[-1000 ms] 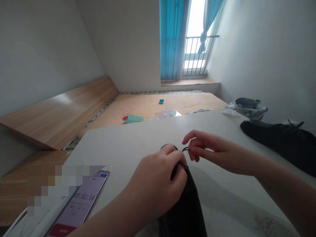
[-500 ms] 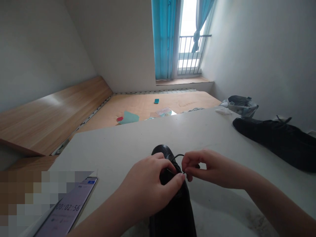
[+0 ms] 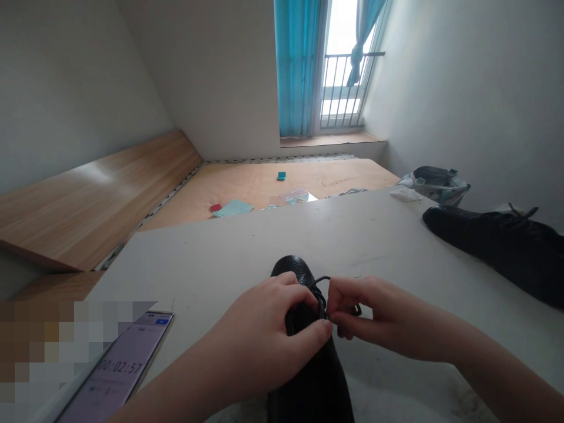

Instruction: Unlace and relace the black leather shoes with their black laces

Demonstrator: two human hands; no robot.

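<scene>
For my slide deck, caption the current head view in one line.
Left hand on a black shoe, right hand pinching its lace, a second black shoe at right on the white table.

Near shoe [image 3: 311, 390] cut off, phone [image 3: 118, 361] cropped

The left forearm [image 3: 185, 379] slants up and rightward from the lower edge, bare. The left hand [image 3: 273, 332] is back upward, its fingers arched and its thumb stretched toward the other hand. The right forearm [image 3: 497, 361], also bare, slants up and leftward from the right side. The right hand [image 3: 365, 308] brings thumb and bent forefinger together in a pinch. Both hands' fingertips lie close together; whether they touch is unclear.
</scene>
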